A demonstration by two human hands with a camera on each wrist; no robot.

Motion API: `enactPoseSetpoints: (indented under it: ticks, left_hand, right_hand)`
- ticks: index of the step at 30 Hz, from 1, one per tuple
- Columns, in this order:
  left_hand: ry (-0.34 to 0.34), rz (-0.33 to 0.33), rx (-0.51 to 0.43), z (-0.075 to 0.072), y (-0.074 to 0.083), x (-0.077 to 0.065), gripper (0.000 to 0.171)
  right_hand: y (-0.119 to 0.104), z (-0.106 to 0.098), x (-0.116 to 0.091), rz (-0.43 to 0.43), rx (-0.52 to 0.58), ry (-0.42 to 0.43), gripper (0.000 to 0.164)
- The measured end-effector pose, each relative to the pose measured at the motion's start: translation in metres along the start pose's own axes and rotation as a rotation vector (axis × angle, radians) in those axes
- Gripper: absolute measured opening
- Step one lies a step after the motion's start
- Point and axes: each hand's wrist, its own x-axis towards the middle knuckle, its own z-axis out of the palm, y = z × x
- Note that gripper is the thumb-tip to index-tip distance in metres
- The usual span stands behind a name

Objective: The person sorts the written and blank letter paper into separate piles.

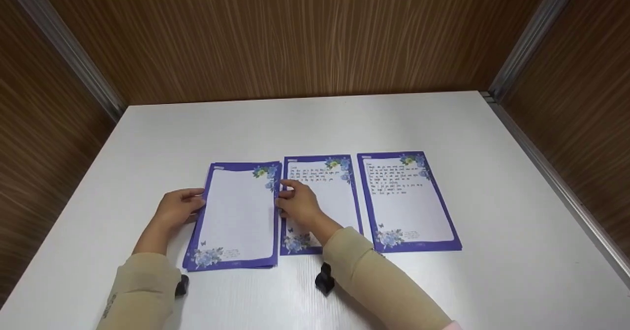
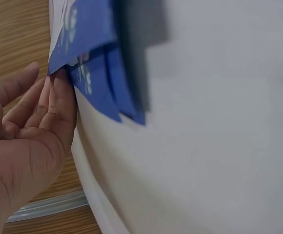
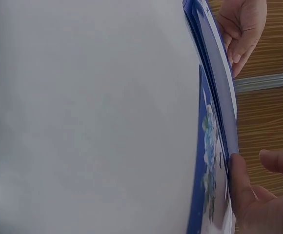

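A stack of purple-bordered letter paper (image 1: 238, 212) lies at the left, its top sheet blank inside a floral frame. My left hand (image 1: 179, 209) touches the stack's left edge; in the left wrist view its fingers (image 2: 58, 105) reach under that edge while the thumb stays apart. Against the right edge rests my right hand (image 1: 300, 202), with a fingertip touching the paper and the thumb clear of it in the right wrist view. The lower sheets (image 2: 100, 92) stick out unevenly. Part of the middle sheet (image 1: 320, 202), with handwriting on top, is covered by my right hand.
Another handwritten sheet (image 1: 408, 212) with the same border lies to the right. All the paper is on a white table (image 1: 502, 202), enclosed by wood-grain panels (image 1: 305, 40). Small black objects (image 1: 325, 281) show beside both sleeves, at the wrists.
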Motion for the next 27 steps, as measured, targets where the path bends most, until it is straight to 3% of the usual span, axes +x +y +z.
enactPoseSetpoints:
  ticks: [7, 17, 27]
  left_hand:
    - [0.007, 0.002, 0.003, -0.0005, 0.0003, 0.0008, 0.045]
    - [0.053, 0.005, -0.023, -0.0021, -0.0007, -0.0007, 0.045]
    - [0.074, -0.006, -0.040, -0.0012, 0.0018, -0.0014, 0.047]
  right_hand:
    - [-0.0012, -0.0001, 0.0010, -0.001, 0.016, -0.003, 0.054]
    - [-0.0049, -0.0046, -0.0026, -0.041, -0.111, 0.012, 0.057]
    - [-0.0069, -0.0099, -0.0062, -0.040, -0.067, -0.018, 0.055]
